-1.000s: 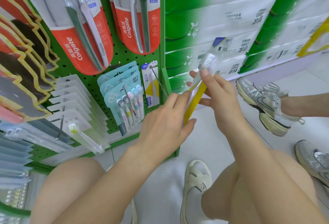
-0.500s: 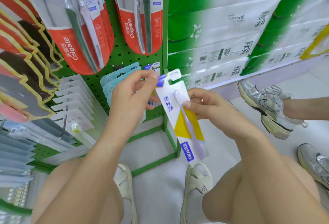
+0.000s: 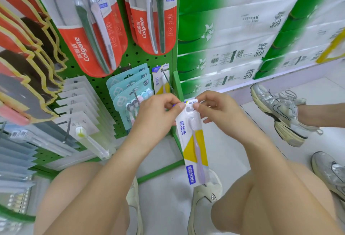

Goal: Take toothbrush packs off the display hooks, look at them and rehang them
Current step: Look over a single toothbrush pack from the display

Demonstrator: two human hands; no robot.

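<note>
A white, yellow and blue toothbrush pack (image 3: 192, 141) with a lilac brush hangs upright between my two hands. My left hand (image 3: 156, 111) pinches its top left corner and my right hand (image 3: 214, 109) pinches its top right corner, by the hanging hole. Just behind and to the left, a metal display hook (image 3: 168, 80) sticks out of the green pegboard (image 3: 134, 59), with one matching pack (image 3: 161, 80) hanging at its back. The held pack's top sits close to the hook's tip.
Teal multi-brush packs (image 3: 128, 94) hang left of the hook, large red Colgate packs (image 3: 97, 29) above. White packs (image 3: 80, 108) hang further left. Green tissue packs (image 3: 242, 39) are stacked at right. Another person's grey sneakers (image 3: 280, 111) stand on the floor at right; my knees are below.
The pack has turned from tilted to upright. My left hand has moved right from the pegboard onto its top corner, and my right hand has shifted from the brush head to the top.
</note>
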